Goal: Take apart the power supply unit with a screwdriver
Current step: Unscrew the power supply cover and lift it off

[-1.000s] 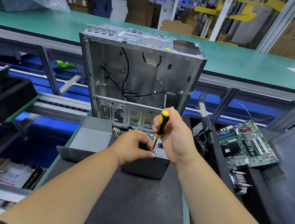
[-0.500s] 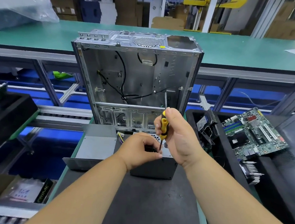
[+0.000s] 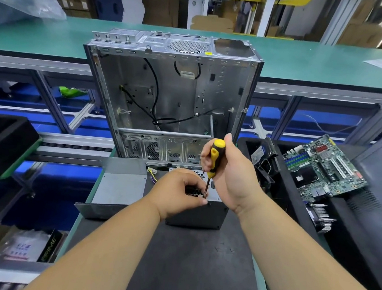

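The grey power supply unit [image 3: 202, 215] stands on a dark mat [image 3: 187, 260] in front of me, its perforated top facing up. My right hand [image 3: 231, 178] grips the yellow-and-black screwdriver [image 3: 215, 157] upright, its tip down on the unit's top near the front edge. My left hand [image 3: 179, 190] rests on top of the unit, fingers curled around the screwdriver's shaft near the tip. Coloured wires [image 3: 151, 175] come out of the unit's left rear.
An open, emptied computer case [image 3: 167, 92] stands right behind the unit. A loose grey metal cover [image 3: 117, 184] lies to the left. A black bin [image 3: 284, 199] at right holds parts, with a green motherboard [image 3: 324, 168] beside it. Green conveyor belt [image 3: 56, 36] runs behind.
The view has shifted slightly. Both hands stay on the unit, the screwdriver remaining upright at the same spot on the top.
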A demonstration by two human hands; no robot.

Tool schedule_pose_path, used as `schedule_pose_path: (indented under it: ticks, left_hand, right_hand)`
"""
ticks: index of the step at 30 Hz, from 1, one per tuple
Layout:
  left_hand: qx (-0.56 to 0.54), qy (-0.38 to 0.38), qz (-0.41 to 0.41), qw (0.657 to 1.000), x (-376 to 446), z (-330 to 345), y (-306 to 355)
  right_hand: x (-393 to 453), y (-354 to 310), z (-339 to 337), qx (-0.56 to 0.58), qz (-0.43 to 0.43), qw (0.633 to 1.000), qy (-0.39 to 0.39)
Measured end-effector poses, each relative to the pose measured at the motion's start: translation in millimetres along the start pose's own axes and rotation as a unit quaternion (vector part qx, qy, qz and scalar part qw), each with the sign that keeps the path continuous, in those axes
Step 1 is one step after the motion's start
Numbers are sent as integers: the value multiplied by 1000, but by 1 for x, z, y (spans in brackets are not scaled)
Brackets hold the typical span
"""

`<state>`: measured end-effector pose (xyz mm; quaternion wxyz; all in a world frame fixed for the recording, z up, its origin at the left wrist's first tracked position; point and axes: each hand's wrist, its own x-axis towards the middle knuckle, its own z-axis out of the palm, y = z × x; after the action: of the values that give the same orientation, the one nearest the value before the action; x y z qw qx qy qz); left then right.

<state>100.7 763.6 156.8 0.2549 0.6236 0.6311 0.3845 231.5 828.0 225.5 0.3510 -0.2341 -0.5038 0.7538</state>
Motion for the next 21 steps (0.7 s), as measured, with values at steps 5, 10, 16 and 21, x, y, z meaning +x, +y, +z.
schedule_pose_path:
  ticks: [5,10,16,21]
  left_hand:
    - [-4,2,4,1000,0,1,-3]
    - [6,8,-20,1000,1,5,-5]
    - [27,10,-11,1000,1,5,-7]
    - [33,7,1,999,2,5,-10]
  right_hand:
    - [-2,1,-2,-4,-25,1000,-12]
    - [-4,-2,-6,-103,-55,993,32]
    - [-6,-2,-6,-177,-74,980,51]
    - [-7,2,-3,-227,-82,966,92]
